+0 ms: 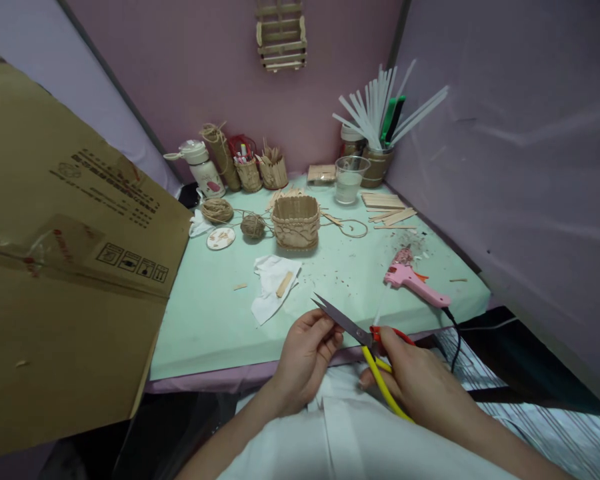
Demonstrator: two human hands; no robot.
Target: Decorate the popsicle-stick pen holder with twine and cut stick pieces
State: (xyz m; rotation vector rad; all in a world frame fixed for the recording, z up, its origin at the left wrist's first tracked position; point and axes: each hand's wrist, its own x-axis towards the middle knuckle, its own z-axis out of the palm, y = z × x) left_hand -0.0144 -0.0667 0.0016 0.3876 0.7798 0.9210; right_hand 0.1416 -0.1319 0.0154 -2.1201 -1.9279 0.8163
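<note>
With the right hand (420, 373) closed around one red and one yellow handle, holding dark-bladed scissors (349, 325), slightly parted at the tips and pointing far and left over the near table edge. With the left hand (305, 353) curled beside the blades, thumb and fingers bent inward; cannot tell whether pinching anything. Beneath, a tabletop covered in pale green (205, 317), speckled with dark crumbs toward the right. Near the middle, a crumpled white tissue (264, 297) bearing a flat wooden piece (284, 285). Farther back, a tan container with a scalloped rim (296, 233), just right of a brown twine ball (253, 227). On the right, a pink glue gun (415, 283); beyond, flat pale wooden sticks (383, 201) and a clear cup of cloudy liquid (349, 183). At the far side, a mauve wall (200, 60) bearing a slatted wooden rack (283, 48); leftmost, a large brown cardboard box (80, 280).
</note>
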